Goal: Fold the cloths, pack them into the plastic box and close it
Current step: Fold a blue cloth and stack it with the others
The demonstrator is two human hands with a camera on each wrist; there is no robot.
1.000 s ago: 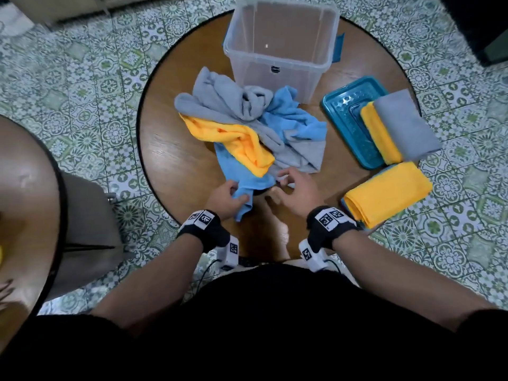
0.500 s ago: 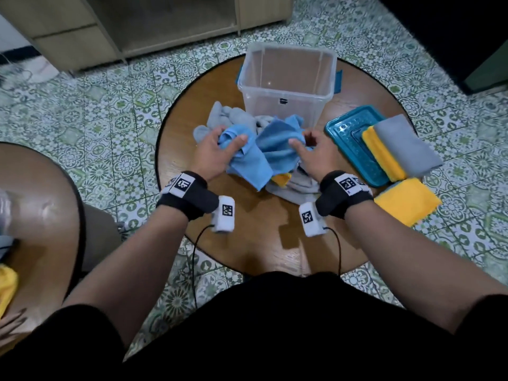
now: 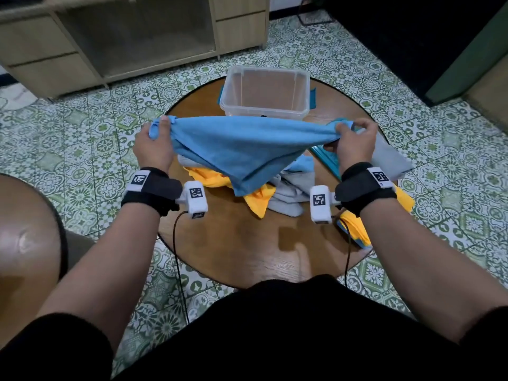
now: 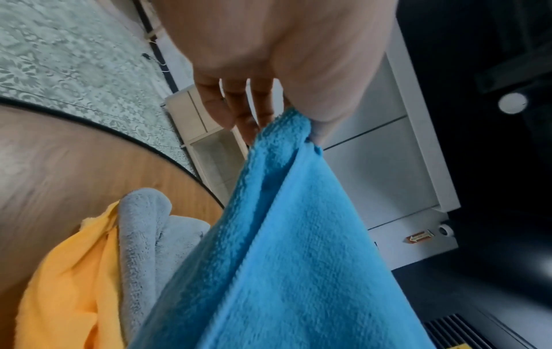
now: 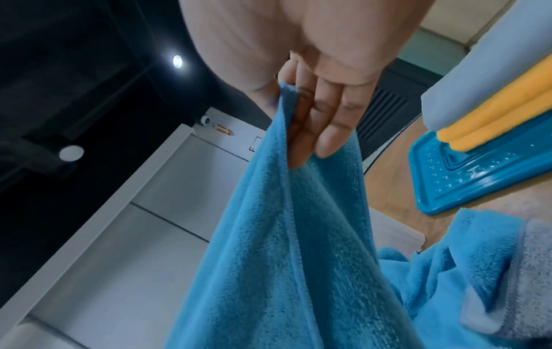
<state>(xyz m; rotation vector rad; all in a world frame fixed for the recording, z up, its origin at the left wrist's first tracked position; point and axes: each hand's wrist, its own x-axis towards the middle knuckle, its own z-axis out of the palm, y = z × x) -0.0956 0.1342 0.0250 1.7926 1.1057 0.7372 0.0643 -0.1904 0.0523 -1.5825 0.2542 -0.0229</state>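
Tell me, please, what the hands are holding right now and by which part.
Both hold one blue cloth stretched in the air: the left hand pinches its left top corner, the right hand its right top corner.

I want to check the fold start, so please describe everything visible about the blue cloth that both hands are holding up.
The blue cloth is a plush, fleecy towel with a stitched hem. It hangs stretched in the air between the left hand and the right hand, each pinching one upper corner. The top edge is taut; the body sags to a point above the crumpled pile on the round table, before the empty plastic box.
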